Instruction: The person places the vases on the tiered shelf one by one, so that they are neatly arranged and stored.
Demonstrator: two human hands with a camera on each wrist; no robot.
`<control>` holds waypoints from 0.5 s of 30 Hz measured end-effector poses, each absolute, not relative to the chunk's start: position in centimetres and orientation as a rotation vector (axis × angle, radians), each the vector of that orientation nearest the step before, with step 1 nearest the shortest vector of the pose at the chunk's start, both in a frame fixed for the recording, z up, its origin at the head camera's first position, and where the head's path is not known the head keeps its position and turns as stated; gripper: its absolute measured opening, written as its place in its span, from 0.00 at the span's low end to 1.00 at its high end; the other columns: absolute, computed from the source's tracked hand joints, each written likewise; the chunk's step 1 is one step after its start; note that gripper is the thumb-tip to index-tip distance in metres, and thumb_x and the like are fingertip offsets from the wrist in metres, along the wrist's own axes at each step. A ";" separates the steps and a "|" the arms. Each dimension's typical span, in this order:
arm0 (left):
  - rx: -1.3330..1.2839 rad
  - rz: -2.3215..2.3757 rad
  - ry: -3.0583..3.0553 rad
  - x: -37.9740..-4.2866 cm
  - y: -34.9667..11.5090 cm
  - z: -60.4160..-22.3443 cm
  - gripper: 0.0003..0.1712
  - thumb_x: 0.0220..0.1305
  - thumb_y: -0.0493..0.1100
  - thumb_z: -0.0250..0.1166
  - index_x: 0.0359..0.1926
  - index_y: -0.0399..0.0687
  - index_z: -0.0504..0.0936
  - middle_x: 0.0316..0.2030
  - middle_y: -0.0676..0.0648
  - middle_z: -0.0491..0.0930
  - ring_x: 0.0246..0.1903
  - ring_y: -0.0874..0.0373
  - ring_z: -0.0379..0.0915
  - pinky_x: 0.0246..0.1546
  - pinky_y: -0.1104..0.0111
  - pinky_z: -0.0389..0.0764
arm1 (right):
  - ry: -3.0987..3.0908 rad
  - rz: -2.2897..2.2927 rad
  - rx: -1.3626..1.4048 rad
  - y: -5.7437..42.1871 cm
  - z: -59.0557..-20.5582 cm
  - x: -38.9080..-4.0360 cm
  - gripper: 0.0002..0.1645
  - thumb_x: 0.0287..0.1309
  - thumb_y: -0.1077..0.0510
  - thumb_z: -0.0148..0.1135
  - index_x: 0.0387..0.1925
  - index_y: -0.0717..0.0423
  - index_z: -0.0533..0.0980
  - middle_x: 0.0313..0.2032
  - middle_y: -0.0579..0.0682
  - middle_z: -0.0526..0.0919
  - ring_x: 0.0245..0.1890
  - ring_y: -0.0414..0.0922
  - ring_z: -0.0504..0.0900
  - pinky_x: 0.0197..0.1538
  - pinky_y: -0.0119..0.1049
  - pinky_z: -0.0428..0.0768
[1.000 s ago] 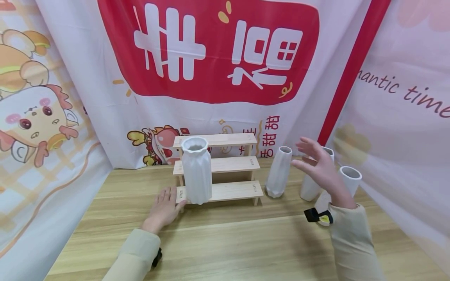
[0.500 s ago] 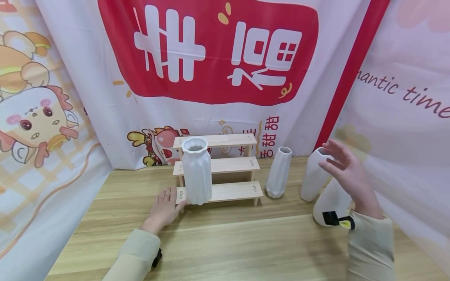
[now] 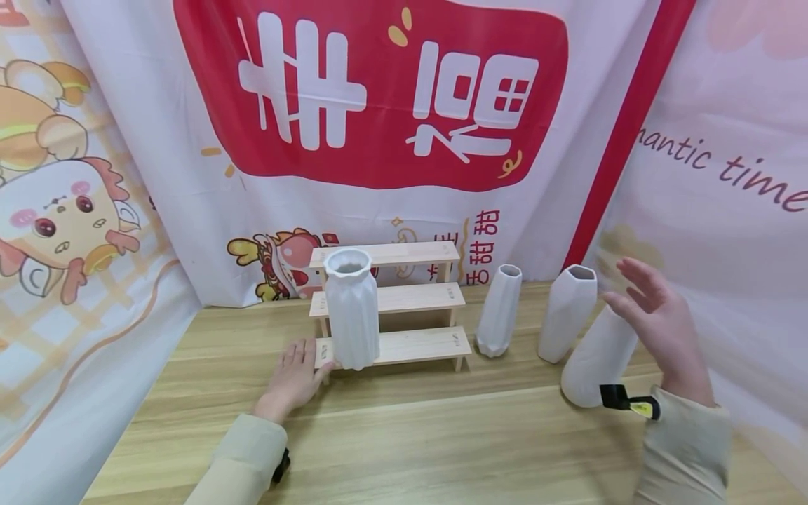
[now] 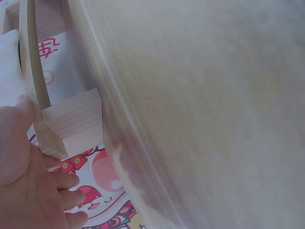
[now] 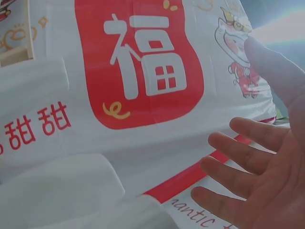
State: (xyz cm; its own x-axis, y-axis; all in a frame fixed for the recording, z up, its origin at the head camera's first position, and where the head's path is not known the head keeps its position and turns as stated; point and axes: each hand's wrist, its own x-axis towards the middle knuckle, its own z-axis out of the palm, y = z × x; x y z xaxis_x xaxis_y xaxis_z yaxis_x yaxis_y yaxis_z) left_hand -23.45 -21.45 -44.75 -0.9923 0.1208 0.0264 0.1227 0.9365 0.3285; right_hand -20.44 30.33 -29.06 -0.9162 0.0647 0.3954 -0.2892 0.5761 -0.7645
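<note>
1. We've got a person's left hand (image 3: 287, 382) at the left end of a little three-step wooden shelf (image 3: 423, 297). The thumb is on the corner of the bottom step, fingers lying loosely along the outside. So the grip there is pretty relaxed, more touching than clutching.

2. On that bottom step, toward the left, we see a white vase with a wavy rim (image 3: 353, 315), standing upright. The left thumb tip is just beside its base; we can't tell if they actually touch.

3. The right hand (image 3: 663, 326) is up in the air on the far right with a wide grip, thumb well apart from the fingers. In the head view it covers the top of a round-bottomed white vase (image 3: 596, 365), but the right wrist view shows the fingers clear of the vases at lower left.

4. To the right of the shelf, on the wooden bench (image 3: 404, 442), we count three vases: a slim ribbed one (image 3: 499, 315), then an angular one (image 3: 567, 315), then the round-bottomed one nearest us.

5. Behind it all we see a white cloth with a big red patch (image 3: 391, 165).
</note>
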 end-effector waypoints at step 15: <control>-0.196 -0.526 -3.075 -23.5 -21.4 -44.7 0.41 0.71 0.56 0.42 0.68 0.26 0.42 0.65 0.24 0.42 0.64 0.31 0.36 0.63 0.44 0.40 | -2.369 1.319 0.091 32.8 -31.6 -21.1 0.42 0.58 0.52 0.61 0.70 0.47 0.52 0.68 0.58 0.54 0.67 0.52 0.52 0.66 0.47 0.50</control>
State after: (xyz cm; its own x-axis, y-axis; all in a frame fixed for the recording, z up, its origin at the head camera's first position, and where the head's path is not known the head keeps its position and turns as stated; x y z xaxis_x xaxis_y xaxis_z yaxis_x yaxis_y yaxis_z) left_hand -23.53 -21.38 -44.68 -0.9920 0.1208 0.0370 0.1262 0.9355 0.3299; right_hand -21.14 32.82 -31.65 -0.9075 0.1461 0.3938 -0.2578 0.5465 -0.7968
